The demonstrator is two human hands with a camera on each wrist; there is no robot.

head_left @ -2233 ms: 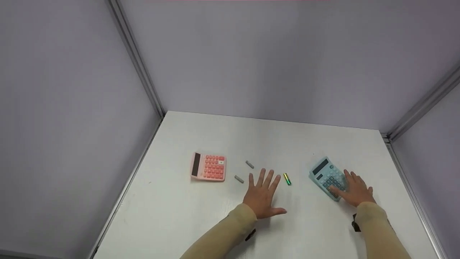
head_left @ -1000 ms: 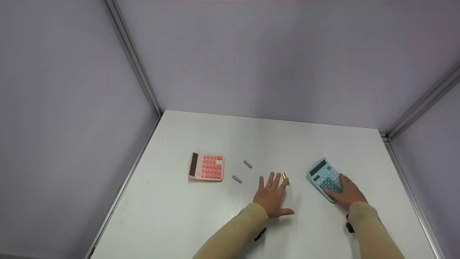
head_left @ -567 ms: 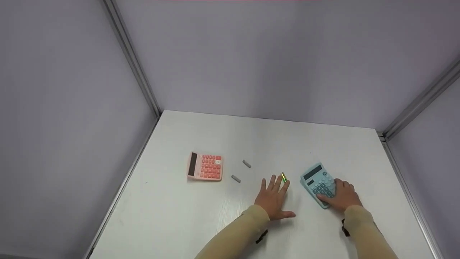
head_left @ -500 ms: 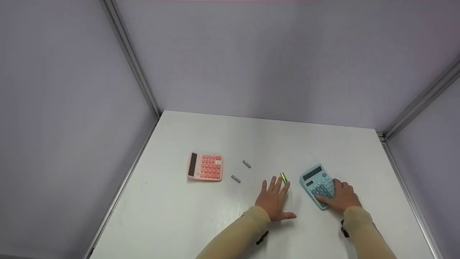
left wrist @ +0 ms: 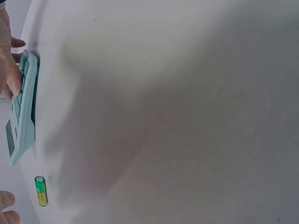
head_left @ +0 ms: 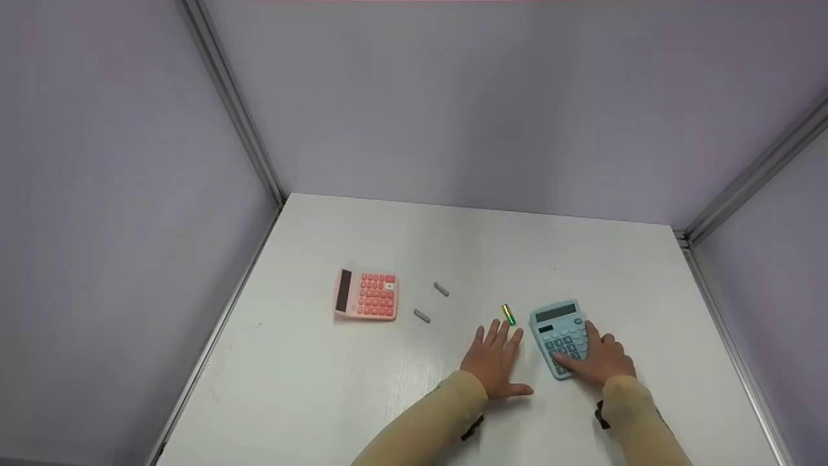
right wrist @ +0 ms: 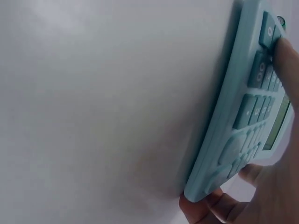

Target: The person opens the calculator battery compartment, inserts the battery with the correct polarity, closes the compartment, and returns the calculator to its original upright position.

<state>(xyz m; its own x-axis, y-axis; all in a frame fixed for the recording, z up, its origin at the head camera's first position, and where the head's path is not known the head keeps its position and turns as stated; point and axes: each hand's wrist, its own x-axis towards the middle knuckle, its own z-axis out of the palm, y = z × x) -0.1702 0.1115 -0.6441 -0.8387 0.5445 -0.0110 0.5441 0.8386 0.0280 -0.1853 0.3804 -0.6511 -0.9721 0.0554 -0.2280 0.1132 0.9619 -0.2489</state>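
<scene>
Perhaps right wrist barely shows battery (right wrist: 281,21).

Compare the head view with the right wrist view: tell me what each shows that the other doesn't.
Head view only: the pink calculator, two gray sticks and the left hand, fingers spread.

Right wrist view only: readable 0 and 00 marks on the keys.

Both: the right hand gripping the blue calculator, and the white table. Probably also the green battery, though the right wrist view shows only a small green bit beyond the calculator.
</scene>
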